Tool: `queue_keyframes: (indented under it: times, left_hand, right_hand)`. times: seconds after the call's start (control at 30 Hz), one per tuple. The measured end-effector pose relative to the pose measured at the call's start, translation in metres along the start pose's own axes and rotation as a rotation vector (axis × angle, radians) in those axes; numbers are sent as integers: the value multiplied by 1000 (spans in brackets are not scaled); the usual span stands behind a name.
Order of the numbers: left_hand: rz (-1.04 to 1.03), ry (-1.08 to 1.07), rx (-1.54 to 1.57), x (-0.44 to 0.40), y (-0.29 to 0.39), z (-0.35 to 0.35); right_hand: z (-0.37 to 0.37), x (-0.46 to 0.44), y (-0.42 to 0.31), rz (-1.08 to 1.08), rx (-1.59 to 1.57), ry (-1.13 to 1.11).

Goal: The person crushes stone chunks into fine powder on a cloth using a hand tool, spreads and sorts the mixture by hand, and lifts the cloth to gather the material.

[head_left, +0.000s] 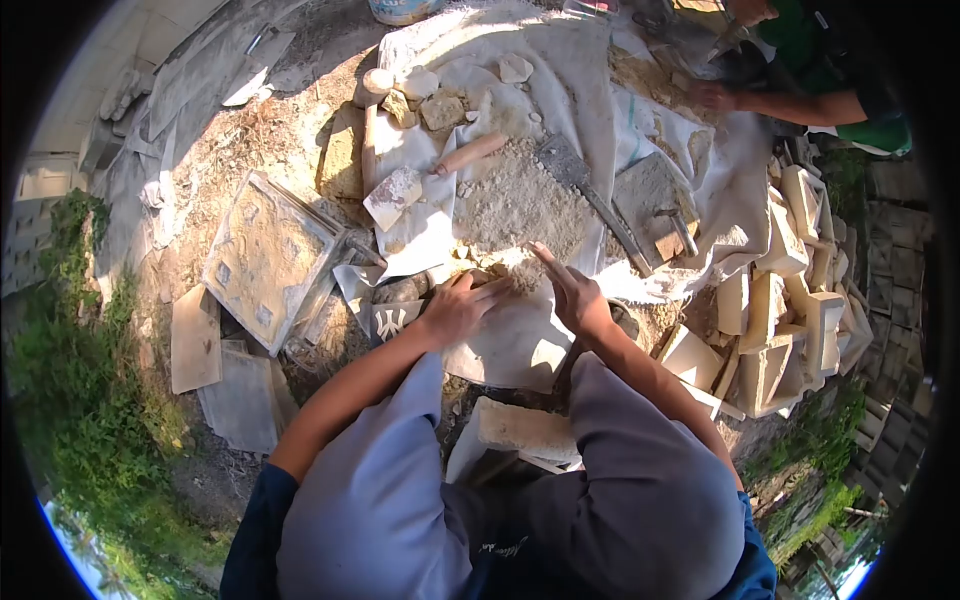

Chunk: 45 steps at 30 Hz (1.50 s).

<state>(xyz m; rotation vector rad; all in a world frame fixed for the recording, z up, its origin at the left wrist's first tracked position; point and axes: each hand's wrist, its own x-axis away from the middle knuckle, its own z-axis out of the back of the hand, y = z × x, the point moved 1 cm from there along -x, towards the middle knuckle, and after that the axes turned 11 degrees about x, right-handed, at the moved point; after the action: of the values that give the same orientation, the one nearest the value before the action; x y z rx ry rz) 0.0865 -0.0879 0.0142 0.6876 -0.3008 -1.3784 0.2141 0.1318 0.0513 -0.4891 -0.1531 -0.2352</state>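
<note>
My left hand (462, 310) reaches in from the left, its fingers stretched toward a small heap of pale, crumbly powder (526, 277). My right hand (577, 297) is on the heap's other side, with fingers extended and fingertips at the powder. Neither hand grips a tool. Beyond them lies a wider spread of grey powder (520, 205) on a whitish cloth sheet (575, 85). A trowel with a wooden handle (470, 154) and a powder-caked blade (394, 198) rests up and left of my hands. To the right lies a dark, long-handled flat metal tool (566, 162).
Pale blocks (775, 300) are piled at the right. A square slab-like frame (265, 260) and flat boards (195, 340) lie left. Stones (440, 112) sit on the cloth. Another person's arm (790, 104) reaches in at upper right. One block (520, 428) lies between my knees.
</note>
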Motion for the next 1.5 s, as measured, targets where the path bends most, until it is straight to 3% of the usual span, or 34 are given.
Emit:
queue_keyframes:
  times: [0.07,0.13,0.23,0.27,0.33,0.47,0.5,0.53,0.6,0.67,0.77,0.8,0.87,0.9,1.0,1.03,1.07,1.13,1.2,1.3,1.33,1.4,1.47,1.5]
  left_hand:
    - [54,-48,31,2,3,0]
    - [97,-106,56,-3,2,1]
    - [70,-83,32,0,4,2]
    - [73,-79,31,-1,4,4]
    - [50,-93,-24,0,3,0]
    - [-4,-12,-40,-4,3,-1]
    - [1,-14,-38,-3,4,0]
    - [-23,6,-57,-5,4,2]
    - [-55,24,-74,-7,6,3]
    - [62,-67,17,-6,7,3]
    - [82,-102,21,-2,8,5]
    - [57,-88,-28,-4,6,3]
    - [46,-71,-16,-3,6,0]
    - [28,-66,-10,-6,5,3]
    - [88,-119,32,-5,6,5]
    - [96,-122,34,-2,8,6]
    - [69,-99,12,-4,7,7]
    - [38,-73,-10,-6,5,6]
    - [93,-116,65,-6,5,6]
    - [100,-118,5,-4,7,7]
    - [106,-114,6,-3,7,7]
    - [36,-52,19,-5,6,8]
    - [39,-66,38,-7,2,6]
    - [11,-48,9,-8,0,6]
  right_hand:
    - [-18,2,16,-26,109,-211]
    - [-5,-4,11,-58,88,-226]
    - [4,3,3,10,-55,58]
    - [1,3,5,15,-53,57]
    - [-11,6,16,-5,58,-315]
    - [8,-2,6,-4,-6,-109]
    - [2,-1,9,11,-102,89]
    - [-4,-4,13,17,-100,87]
    - [-9,-9,21,-52,37,-172]
    - [-5,-20,26,-64,75,-215]
    - [-8,-21,33,46,-46,209]
    - [-2,-25,28,53,-38,208]
    - [4,-28,20,8,72,-160]
    - [3,-39,16,43,19,-72]
    - [20,-38,10,-3,51,-93]
    - [8,-31,11,39,-46,115]
    - [-2,-28,14,45,-44,114]
    - [-6,-25,14,85,-2,-158]
    - [-4,-25,10,27,-1,-208]
    - [-2,-16,5,58,-101,171]
    - [-8,-16,10,64,-100,167]
    - [-12,-16,16,-19,13,-211]
    - [-2,-16,16,-93,4,-188]
    - [6,-16,11,-54,-11,-75]
